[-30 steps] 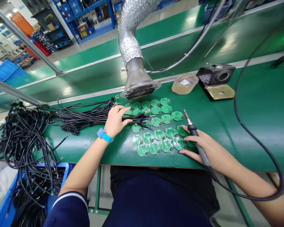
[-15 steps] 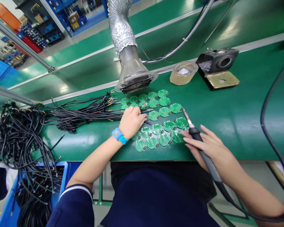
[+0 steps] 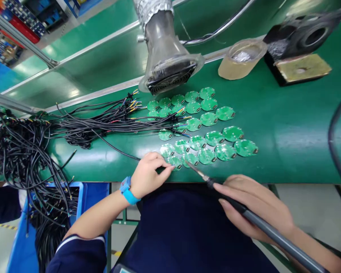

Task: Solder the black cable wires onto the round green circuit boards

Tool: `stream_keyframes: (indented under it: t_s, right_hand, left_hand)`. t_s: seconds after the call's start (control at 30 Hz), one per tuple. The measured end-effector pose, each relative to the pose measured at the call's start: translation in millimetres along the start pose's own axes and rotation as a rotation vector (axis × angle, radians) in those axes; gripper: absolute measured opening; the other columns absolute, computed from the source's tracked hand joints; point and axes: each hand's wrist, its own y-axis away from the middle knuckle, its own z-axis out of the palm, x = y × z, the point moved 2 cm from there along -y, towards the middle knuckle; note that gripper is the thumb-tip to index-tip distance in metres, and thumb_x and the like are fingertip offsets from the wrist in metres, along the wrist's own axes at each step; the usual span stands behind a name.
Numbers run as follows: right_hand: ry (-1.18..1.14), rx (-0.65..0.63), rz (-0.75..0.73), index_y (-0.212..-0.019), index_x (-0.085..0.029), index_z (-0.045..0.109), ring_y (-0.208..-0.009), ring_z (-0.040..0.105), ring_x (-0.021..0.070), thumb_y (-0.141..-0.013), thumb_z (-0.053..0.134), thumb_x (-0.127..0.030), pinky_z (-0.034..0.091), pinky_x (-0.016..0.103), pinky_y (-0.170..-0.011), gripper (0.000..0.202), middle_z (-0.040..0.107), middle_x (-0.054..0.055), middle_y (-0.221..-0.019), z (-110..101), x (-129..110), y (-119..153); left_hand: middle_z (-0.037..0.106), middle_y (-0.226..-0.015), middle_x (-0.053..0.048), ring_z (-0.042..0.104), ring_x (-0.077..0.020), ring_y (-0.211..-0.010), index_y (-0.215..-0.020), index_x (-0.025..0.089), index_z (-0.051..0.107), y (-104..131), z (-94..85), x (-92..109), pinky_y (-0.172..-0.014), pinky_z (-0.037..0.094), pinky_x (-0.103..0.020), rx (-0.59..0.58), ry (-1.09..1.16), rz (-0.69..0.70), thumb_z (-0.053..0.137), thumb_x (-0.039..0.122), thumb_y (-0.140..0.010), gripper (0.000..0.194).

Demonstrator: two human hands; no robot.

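Note:
My left hand (image 3: pixel 150 173), with a blue band on the wrist, is closed in a pinch on a black cable (image 3: pixel 115 149) that runs in from the bundle. Its fingertips are beside a green circuit board (image 3: pixel 174 163) at the near left end of the rows; the wire ends there are too small to make out. In my right hand (image 3: pixel 255 204) is a soldering iron (image 3: pixel 233 204), gripped like a pen. The iron's metal tip points left, over or against the neighbouring circuit board (image 3: pixel 190 159); contact cannot be told.
Several rows of green boards (image 3: pixel 214 138) lie on the green bench (image 3: pixel 284 151). Black cables (image 3: pixel 110 125) are heaped left, hanging into a blue bin (image 3: pixel 81 197). A fume extractor hood (image 3: pixel 170 64) hangs above. Behind stand a cup (image 3: pixel 238 62) and an iron stand with yellow sponge (image 3: pixel 304 70).
My left hand has moved from the cable ends toward the bench's near edge, drawing a cable along. The soldering iron has swung left and down to the nearest row. The view has shifted closer.

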Motion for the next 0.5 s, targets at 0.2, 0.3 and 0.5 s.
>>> stream_keyframes:
  t_s: [0.2,0.3,0.5]
  right_hand:
    - [-0.122,-0.057,-0.001,-0.104,-0.021,0.053,-0.058,0.058,0.0129,-0.077,0.052,-0.008,0.053,0.029,-0.058,0.029,0.059,0.000,-0.068,17.7,-9.1,-0.6]
    - [-0.118,-0.071,-0.009,-0.103,-0.018,0.053,-0.059,0.057,0.0130,-0.077,0.052,-0.007,0.053,0.030,-0.059,0.029,0.059,0.001,-0.068,20.0,-9.9,-0.8]
    - [-0.097,-0.085,0.003,-0.104,-0.019,0.053,-0.061,0.057,0.0130,-0.077,0.053,-0.007,0.053,0.030,-0.061,0.030,0.059,0.002,-0.070,22.3,-11.8,-1.8]
  left_hand:
    - [0.059,-0.069,0.000,0.056,-0.0130,-0.071,-0.064,0.020,0.061,7.7,14.7,-12.3,-0.070,0.048,-0.030,-0.004,0.018,-0.054,0.067,0.017,-0.077,0.015]
    - [0.058,-0.069,0.000,0.056,-0.0128,-0.071,-0.064,0.020,0.061,7.0,14.8,-11.5,-0.070,0.047,-0.030,-0.017,0.029,-0.051,0.066,0.018,-0.079,0.016]
    - [0.057,-0.069,-0.001,0.054,-0.0130,-0.070,-0.065,0.020,0.062,6.6,15.4,-11.6,-0.070,0.047,-0.030,-0.031,0.062,-0.043,0.065,0.019,-0.080,0.016]
